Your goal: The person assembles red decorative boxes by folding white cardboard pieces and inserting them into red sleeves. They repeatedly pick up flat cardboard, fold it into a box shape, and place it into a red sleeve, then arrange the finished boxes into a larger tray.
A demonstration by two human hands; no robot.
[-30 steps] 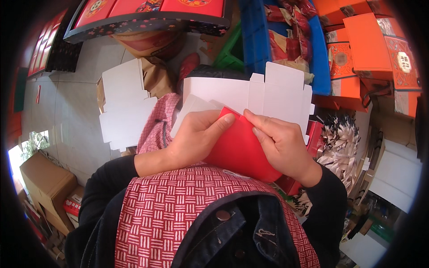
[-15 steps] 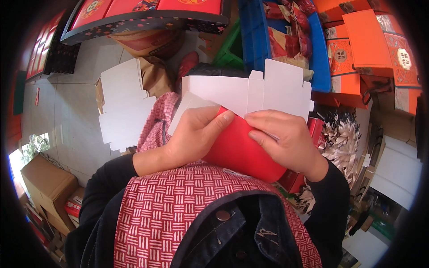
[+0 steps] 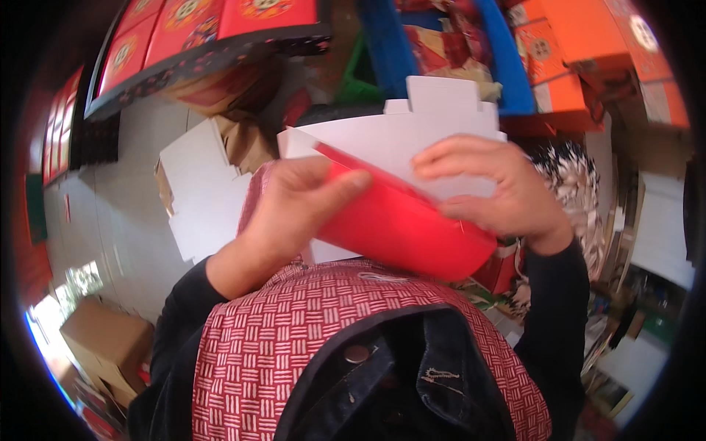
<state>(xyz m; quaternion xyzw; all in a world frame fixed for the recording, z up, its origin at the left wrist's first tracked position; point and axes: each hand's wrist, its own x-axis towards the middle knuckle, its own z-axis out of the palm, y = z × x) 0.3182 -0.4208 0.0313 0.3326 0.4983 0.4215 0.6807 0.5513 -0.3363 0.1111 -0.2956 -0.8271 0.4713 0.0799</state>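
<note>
A red cardboard panel [image 3: 412, 231] lies slantwise over my lap, bent along its length, with its upper edge raised. My left hand [image 3: 298, 202] is closed on its upper left end, thumb on the red face and the other fingers partly hidden. My right hand [image 3: 500, 187] hovers at the right part of that upper edge, fingers and thumb apart, slightly blurred; its thumb is close to the red card, and I cannot tell if it touches. Behind both hands spreads a white die-cut cardboard sheet [image 3: 368, 151] with tabs along its far side.
Another white die-cut blank [image 3: 202, 176] lies at the left beside brown paper [image 3: 246, 143]. A tray of red boxes [image 3: 198, 62] stands far left. Ahead is a blue crate [image 3: 515, 81] of red packets, with orange boxes [image 3: 588, 44] to its right. A brown carton [image 3: 107, 334] sits near left.
My right hand has loosened from the red card's edge and moved right, its fingers spreading. The red panel looks more steeply folded. The whole view has shifted a little.
</note>
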